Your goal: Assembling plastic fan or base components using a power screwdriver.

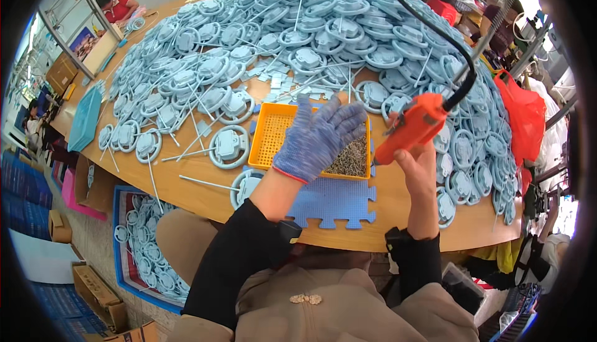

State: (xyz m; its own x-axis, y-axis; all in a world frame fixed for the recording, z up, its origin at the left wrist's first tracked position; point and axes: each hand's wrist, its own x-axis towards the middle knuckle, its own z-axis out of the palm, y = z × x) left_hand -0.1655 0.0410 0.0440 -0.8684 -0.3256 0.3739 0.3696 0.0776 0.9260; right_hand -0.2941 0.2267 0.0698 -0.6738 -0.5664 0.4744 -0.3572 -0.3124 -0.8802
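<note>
My left hand [320, 137], in a blue-grey knit glove with a red cuff, is over a yellow perforated basket [268, 137]. Its fingers are stretched out, and I see nothing held in them. Many small screws [349, 158] fill the basket's right side, partly hidden under that hand. My bare right hand [420, 165] grips an orange electric screwdriver [411, 127], whose black cord rises from its back end; the tip points down and left, beside the basket. Left of the basket lie light-blue plastic rings with thin rods, the closest being a round part [229, 146].
A large heap of light-blue ring parts [305, 25] covers the table's far side. A blue foam mat [336, 202] lies below the basket. Small light-blue pieces [280, 81] are scattered behind it. A blue crate [149, 249] of similar parts stands lower left; a red bag [519, 115] hangs right.
</note>
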